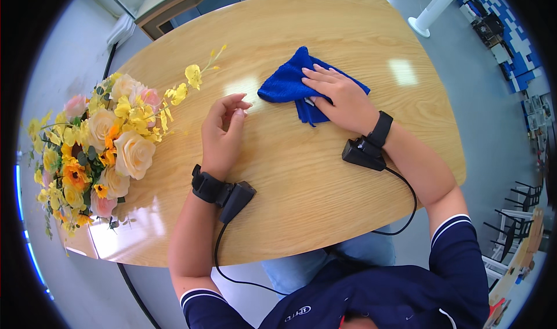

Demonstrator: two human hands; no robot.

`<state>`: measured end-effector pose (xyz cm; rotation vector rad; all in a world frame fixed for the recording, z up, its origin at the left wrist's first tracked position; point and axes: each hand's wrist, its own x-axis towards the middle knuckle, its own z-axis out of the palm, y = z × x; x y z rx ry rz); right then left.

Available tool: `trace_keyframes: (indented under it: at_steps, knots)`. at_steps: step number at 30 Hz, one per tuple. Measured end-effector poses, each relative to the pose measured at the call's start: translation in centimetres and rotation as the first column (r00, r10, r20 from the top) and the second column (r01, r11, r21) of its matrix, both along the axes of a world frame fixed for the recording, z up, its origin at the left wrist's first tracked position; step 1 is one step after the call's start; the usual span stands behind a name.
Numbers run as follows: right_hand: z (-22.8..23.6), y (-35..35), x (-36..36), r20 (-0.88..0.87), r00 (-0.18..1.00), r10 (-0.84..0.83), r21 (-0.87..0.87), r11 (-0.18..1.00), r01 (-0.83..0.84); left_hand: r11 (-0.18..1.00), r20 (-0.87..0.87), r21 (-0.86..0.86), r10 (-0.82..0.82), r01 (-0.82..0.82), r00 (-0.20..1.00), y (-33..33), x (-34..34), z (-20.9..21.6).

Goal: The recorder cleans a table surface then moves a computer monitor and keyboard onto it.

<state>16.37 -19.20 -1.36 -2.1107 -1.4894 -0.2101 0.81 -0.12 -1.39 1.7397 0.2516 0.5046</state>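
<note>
A blue cloth, bunched and partly folded, lies on the light wooden table. My right hand rests flat on the cloth's right part, fingers stretched out over it and covering some of it. A small white label shows beside the thumb. To the left of the cloth, my left hand is held near the tabletop with its fingers loosely curled and the thumb apart from them. Nothing is in it, and it does not touch the cloth.
A large arrangement of yellow, cream and pink flowers stands on the table's left side, one yellow spray reaching toward the middle. Black wrist devices with cables are strapped to both my wrists. A white post rises beyond the far right edge.
</note>
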Motion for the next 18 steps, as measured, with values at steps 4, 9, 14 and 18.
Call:
trace_keyframes:
  at_steps: [4, 9, 14, 18]
  knots:
    - [0.18, 0.00, -0.18, -0.033, 0.999, 0.009, 0.004, 1.000, -0.009, 0.999, 0.015, 0.000, -0.032, 0.032, 0.999, 0.23, -0.19, -0.26]
    - [-0.02, -0.14, 0.07, -0.022, 1.000, 0.013, 0.006, 1.000, -0.012, 0.999, 0.012, 0.038, -0.005, 0.004, 1.000, 0.09, 0.02, -0.19]
    - [0.28, -0.05, 0.00, -0.015, 1.000, 0.011, -0.011, 1.000, -0.011, 0.995, 0.010, 0.089, 0.051, -0.051, 0.999, 0.19, -0.25, 0.17]
    - [0.14, 0.08, -0.18, -0.023, 1.000, 0.010, -0.010, 1.000, -0.010, 0.985, -0.011, 0.167, 0.052, -0.049, 0.999, 0.60, -0.44, -0.14]
